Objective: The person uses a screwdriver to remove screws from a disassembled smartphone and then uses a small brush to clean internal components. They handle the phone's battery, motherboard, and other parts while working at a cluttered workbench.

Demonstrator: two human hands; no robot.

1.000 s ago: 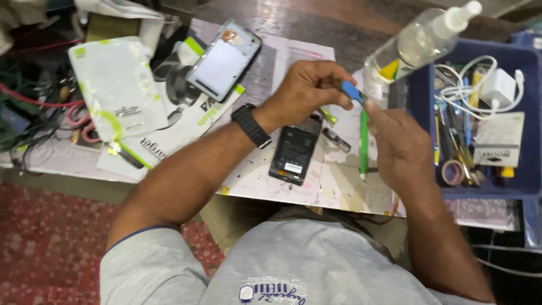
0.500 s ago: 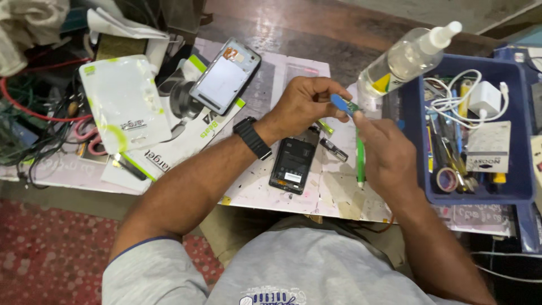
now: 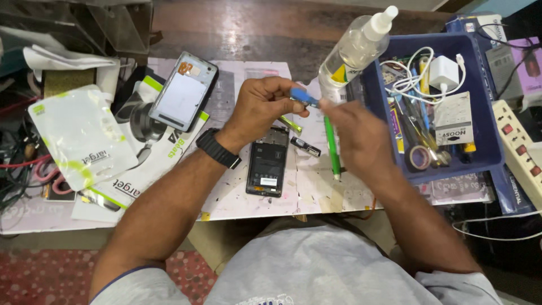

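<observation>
- The left hand [image 3: 261,105] has a black band wristwatch [image 3: 218,148] buckled round its wrist.
- The right hand [image 3: 357,131] wears nothing.
- Both forearms are uncovered.
- A light grey short-sleeved shirt [image 3: 316,265] bears a small dark printed mark at the chest.

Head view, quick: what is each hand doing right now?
Left hand: closed, fingertips pinching the small blue tool.
Right hand: fingers on the same tool's other end; grip cannot be told.

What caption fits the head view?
Both hands, left hand and right hand, pinch a small blue tool above an opened phone.
</observation>
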